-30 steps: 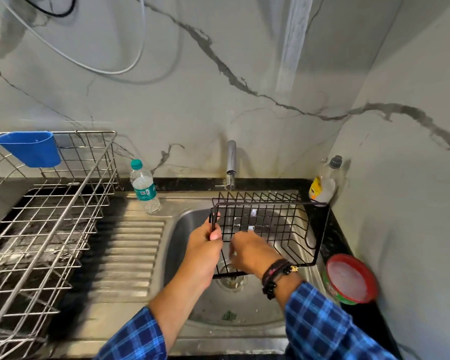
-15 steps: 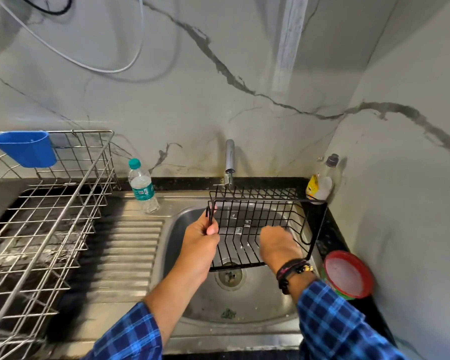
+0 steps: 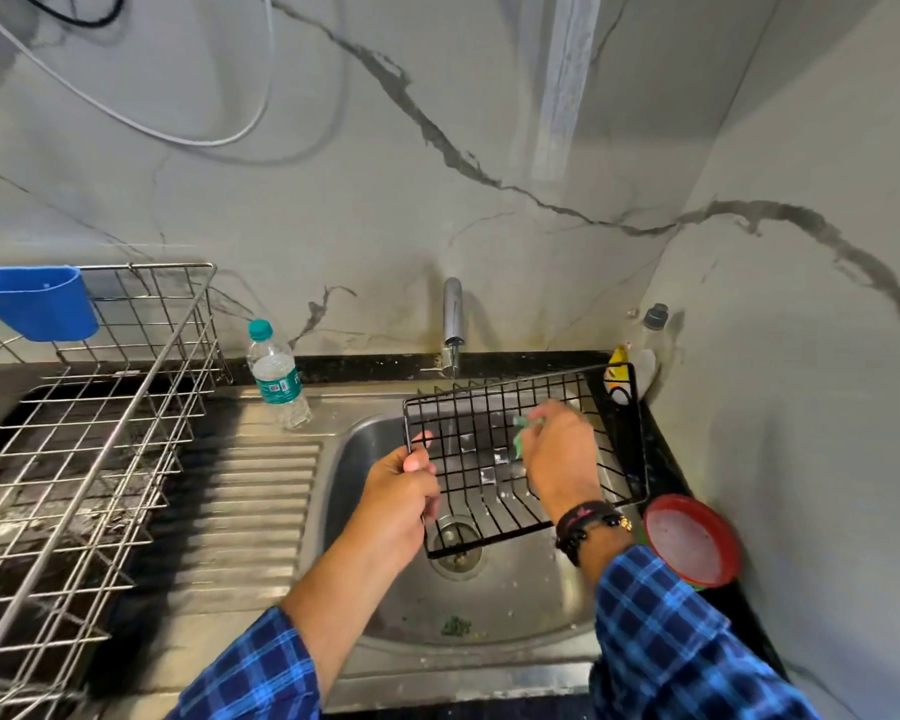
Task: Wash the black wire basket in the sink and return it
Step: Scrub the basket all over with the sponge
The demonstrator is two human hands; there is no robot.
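The black wire basket is held tilted over the steel sink, under the tap. My left hand grips the basket's left end wire. My right hand is inside the basket, closed on a green scrub pad pressed against the wires. A thin stream of water runs from the tap into the basket. The basket's right end panel is solid black.
A large steel wire dish rack with a blue cup stands at the left. A water bottle sits behind the ribbed drainboard. A soap bottle stands in the corner and a red-rimmed bowl lies right of the sink.
My right hand has moved from the basket's near edge up and to the right across its inside. The basket has tilted, right end higher. My left hand keeps its grip.
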